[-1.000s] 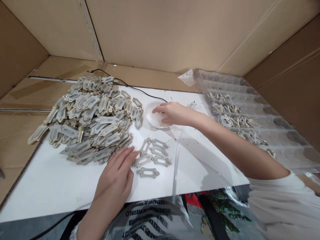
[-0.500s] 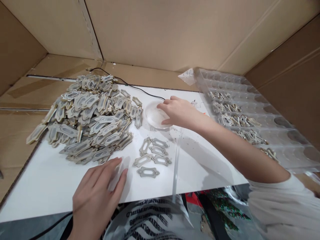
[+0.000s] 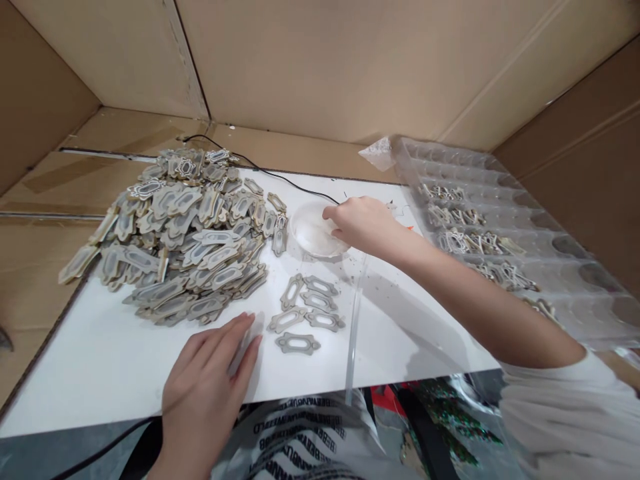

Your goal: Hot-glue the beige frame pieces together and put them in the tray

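Note:
My left hand lies flat on the white board, fingers stretched out, just left of several flat grey frame-shaped pieces laid out side by side. It holds nothing. My right hand reaches across to a small clear round dish, its fingers bent and pinched over the dish's right side. What the fingertips hold, if anything, is too small to make out. A big heap of the same grey pieces is piled on the board's left half.
A clear plastic compartment tray with small ornate pieces in its cells sits at the right. Cardboard walls enclose the bench. A black cable runs behind the heap. A thin clear tube lies beside the laid-out pieces.
My left hand drew back from the laid-out pieces toward the board's near edge. My right hand stayed at the dish, its fingers curling more tightly over it.

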`<state>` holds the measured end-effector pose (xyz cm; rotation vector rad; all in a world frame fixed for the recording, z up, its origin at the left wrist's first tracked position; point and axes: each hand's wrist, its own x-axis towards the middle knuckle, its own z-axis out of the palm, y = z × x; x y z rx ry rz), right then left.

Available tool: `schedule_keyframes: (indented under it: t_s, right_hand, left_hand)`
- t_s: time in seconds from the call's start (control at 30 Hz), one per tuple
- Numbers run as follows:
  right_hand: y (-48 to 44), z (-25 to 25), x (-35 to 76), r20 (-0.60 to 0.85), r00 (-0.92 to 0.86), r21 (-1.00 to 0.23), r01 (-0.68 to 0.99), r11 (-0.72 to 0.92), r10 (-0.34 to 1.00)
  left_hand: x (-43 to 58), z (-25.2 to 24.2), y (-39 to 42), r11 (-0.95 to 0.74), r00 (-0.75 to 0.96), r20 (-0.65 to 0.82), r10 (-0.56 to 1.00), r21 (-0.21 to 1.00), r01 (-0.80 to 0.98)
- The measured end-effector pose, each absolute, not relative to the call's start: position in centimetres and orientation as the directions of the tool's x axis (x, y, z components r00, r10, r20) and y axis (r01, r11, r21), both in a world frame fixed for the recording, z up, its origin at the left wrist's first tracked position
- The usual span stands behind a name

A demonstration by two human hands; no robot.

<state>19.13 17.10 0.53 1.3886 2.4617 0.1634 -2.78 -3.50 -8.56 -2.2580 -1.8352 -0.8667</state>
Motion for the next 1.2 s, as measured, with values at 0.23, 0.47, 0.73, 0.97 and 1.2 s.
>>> schedule_keyframes:
  t_s: [0.23, 0.47, 0.73, 0.97, 1.2]
  right_hand:
    - [17.3, 0.7, 19.7, -0.226, -0.435, 0.185, 0.859, 0.477, 0.871]
    - [17.3, 0.4, 19.1, -0.248, -0.461, 0.255, 0.818, 0.516, 0.852]
    - [17.8, -1.0, 18.0, -0.189, -0.498, 0.270, 0.802, 0.532, 0.846]
    - [18.1, -1.1, 18.2, -0.173, -0.476, 0.274, 0.818, 0.506, 0.862]
    - [18.1, -1.3, 18.2, -0.172, -0.460, 0.262, 0.831, 0.490, 0.871]
  left_hand:
    - [-5.1, -7.5, -5.2, -0.119, -0.023, 0.391, 0.920, 0.336, 0.934]
    - [-7.0, -8.8, -7.6, -0.073, -0.065, 0.350, 0.935, 0.367, 0.928]
    - [-5.1, -8.8, -5.6, -0.266, 0.106, 0.455, 0.884, 0.302, 0.915]
    - [-3.4, -8.7, -3.5, -0.337, 0.135, 0.502, 0.854, 0.335, 0.880]
    - [-3.0, -8.5, -3.1, -0.352, 0.106, 0.572, 0.814, 0.339, 0.872]
